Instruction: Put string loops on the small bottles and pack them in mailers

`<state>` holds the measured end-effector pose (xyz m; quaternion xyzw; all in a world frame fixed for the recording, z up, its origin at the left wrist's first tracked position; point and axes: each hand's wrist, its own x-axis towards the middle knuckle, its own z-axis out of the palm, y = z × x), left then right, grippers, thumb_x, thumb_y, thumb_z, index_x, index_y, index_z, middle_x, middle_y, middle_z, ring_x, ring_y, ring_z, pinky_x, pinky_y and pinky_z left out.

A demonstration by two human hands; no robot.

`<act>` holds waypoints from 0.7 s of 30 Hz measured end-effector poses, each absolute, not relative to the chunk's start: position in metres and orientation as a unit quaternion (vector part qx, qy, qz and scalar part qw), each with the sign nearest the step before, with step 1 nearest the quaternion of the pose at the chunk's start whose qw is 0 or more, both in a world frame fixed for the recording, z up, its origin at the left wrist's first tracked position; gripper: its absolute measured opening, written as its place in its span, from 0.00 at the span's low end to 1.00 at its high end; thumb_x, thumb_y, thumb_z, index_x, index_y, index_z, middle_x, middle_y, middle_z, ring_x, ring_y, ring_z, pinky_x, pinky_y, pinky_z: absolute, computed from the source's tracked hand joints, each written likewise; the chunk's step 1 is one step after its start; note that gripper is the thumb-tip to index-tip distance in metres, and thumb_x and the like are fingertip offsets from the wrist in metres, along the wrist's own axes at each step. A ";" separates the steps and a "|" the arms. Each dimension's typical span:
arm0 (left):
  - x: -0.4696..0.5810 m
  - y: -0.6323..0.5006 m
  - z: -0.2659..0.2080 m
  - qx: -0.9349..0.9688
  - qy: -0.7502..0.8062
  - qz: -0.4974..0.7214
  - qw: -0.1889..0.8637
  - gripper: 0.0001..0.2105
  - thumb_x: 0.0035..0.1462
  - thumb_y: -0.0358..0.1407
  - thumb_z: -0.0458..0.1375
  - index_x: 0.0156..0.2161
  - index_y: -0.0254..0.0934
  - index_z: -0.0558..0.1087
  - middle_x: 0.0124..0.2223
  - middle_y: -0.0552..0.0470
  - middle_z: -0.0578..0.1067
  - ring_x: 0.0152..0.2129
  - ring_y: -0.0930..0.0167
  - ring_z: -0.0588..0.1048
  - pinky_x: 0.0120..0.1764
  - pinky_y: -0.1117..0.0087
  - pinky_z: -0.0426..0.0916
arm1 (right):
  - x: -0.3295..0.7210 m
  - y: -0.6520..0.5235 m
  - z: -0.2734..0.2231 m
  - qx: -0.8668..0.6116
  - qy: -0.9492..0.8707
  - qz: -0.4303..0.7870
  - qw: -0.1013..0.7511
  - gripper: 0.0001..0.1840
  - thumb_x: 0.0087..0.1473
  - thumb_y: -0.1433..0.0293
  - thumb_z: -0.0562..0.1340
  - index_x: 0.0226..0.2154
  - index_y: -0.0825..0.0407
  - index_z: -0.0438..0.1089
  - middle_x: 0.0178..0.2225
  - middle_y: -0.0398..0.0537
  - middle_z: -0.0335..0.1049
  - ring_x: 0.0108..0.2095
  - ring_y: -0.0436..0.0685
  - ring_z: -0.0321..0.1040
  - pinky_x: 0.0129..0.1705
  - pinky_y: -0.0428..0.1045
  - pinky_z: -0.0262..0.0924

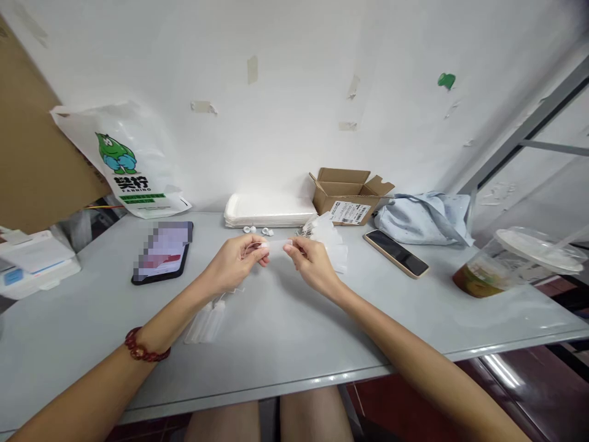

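Over the middle of the table, my left hand [243, 261] pinches a small white piece [264, 245] with a thin clear string looping beside it. Close by on the right, my right hand [311, 261] is closed too, its thumb and finger pressed on a small whitish tip [288, 243]. Whether the two bits belong to one thing, I cannot tell. Below my left wrist lie several narrow translucent tags [208, 321] with strings. Beyond my right hand, a fanned pile of white tags [329, 236] is partly hidden. Small white round pieces [257, 231] sit behind my hands.
A white stack [269, 210] and an open cardboard box [347, 195] stand along the wall. Phones lie left [164, 252] and right [396, 253]. Light-blue cloth [423, 218], a lidded drink cup [494, 270], a white plastic bag [124, 162] and a white box [39, 264] surround the workspace.
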<state>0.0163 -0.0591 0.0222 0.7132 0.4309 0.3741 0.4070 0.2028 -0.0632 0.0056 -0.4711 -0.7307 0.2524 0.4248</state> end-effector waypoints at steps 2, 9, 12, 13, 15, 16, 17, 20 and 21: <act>0.015 -0.058 0.022 0.709 0.428 0.377 0.414 0.11 0.54 0.42 0.57 0.35 0.35 0.71 0.29 0.52 0.74 0.29 0.69 0.74 0.38 0.65 0.68 | 0.202 -0.063 0.006 -0.474 -0.723 0.264 0.427 0.19 0.58 0.63 0.53 0.19 0.53 0.58 0.18 0.40 0.56 0.22 0.48 0.54 0.26 0.45 0.50; 0.013 -0.054 0.022 0.658 0.417 0.336 0.529 0.15 0.54 0.46 0.57 0.29 0.33 0.72 0.27 0.51 0.73 0.25 0.71 0.73 0.33 0.67 0.69 | 0.203 -0.062 0.001 -0.403 -0.783 0.178 0.441 0.13 0.57 0.65 0.55 0.42 0.53 0.68 0.34 0.49 0.70 0.30 0.51 0.63 0.31 0.46 0.59; 0.012 -0.056 0.023 0.625 0.422 0.308 0.581 0.18 0.55 0.48 0.56 0.25 0.33 0.72 0.26 0.51 0.72 0.21 0.72 0.72 0.28 0.69 0.67 | 0.201 -0.064 -0.001 -0.399 -0.784 0.159 0.448 0.13 0.58 0.66 0.54 0.41 0.55 0.70 0.31 0.49 0.70 0.28 0.50 0.62 0.32 0.46 0.58; 0.012 -0.056 0.024 0.613 0.420 0.305 0.595 0.18 0.54 0.48 0.57 0.25 0.33 0.72 0.25 0.52 0.71 0.21 0.73 0.71 0.26 0.70 0.67 | 0.201 -0.065 -0.001 -0.401 -0.781 0.163 0.450 0.13 0.58 0.66 0.55 0.41 0.56 0.70 0.29 0.48 0.70 0.27 0.50 0.62 0.32 0.46 0.58; 0.012 -0.057 0.024 0.586 0.416 0.314 0.620 0.17 0.52 0.46 0.60 0.24 0.32 0.72 0.23 0.53 0.69 0.19 0.75 0.68 0.23 0.73 0.64 | 0.200 -0.066 0.000 -0.409 -0.770 0.188 0.452 0.13 0.57 0.66 0.55 0.39 0.56 0.71 0.26 0.45 0.68 0.25 0.49 0.60 0.30 0.46 0.57; 0.012 -0.057 0.024 0.569 0.415 0.325 0.631 0.16 0.51 0.45 0.61 0.23 0.32 0.72 0.22 0.54 0.68 0.18 0.76 0.67 0.21 0.74 0.63 | 0.199 -0.067 0.001 -0.416 -0.760 0.209 0.454 0.13 0.57 0.65 0.56 0.38 0.56 0.71 0.24 0.44 0.66 0.24 0.49 0.59 0.29 0.46 0.56; 0.013 -0.057 0.024 0.551 0.416 0.337 0.640 0.16 0.50 0.44 0.62 0.22 0.32 0.72 0.22 0.54 0.68 0.17 0.78 0.65 0.21 0.75 0.62 | 0.199 -0.067 0.002 -0.423 -0.745 0.235 0.458 0.13 0.56 0.65 0.56 0.37 0.55 0.71 0.23 0.43 0.65 0.23 0.48 0.58 0.28 0.45 0.56; 0.018 -0.059 0.021 0.527 0.428 0.361 0.639 0.14 0.46 0.42 0.65 0.22 0.32 0.72 0.21 0.55 0.68 0.16 0.79 0.64 0.21 0.75 0.61 | 0.199 -0.066 0.003 -0.441 -0.687 0.328 0.476 0.14 0.56 0.63 0.55 0.35 0.55 0.71 0.23 0.41 0.63 0.20 0.47 0.58 0.24 0.45 0.55; 0.020 -0.061 0.020 0.537 0.431 0.363 0.628 0.13 0.46 0.41 0.65 0.22 0.32 0.73 0.21 0.54 0.69 0.17 0.78 0.65 0.21 0.75 0.61 | 0.199 -0.065 0.003 -0.446 -0.669 0.354 0.478 0.15 0.56 0.63 0.54 0.34 0.56 0.71 0.22 0.41 0.63 0.19 0.47 0.58 0.23 0.45 0.56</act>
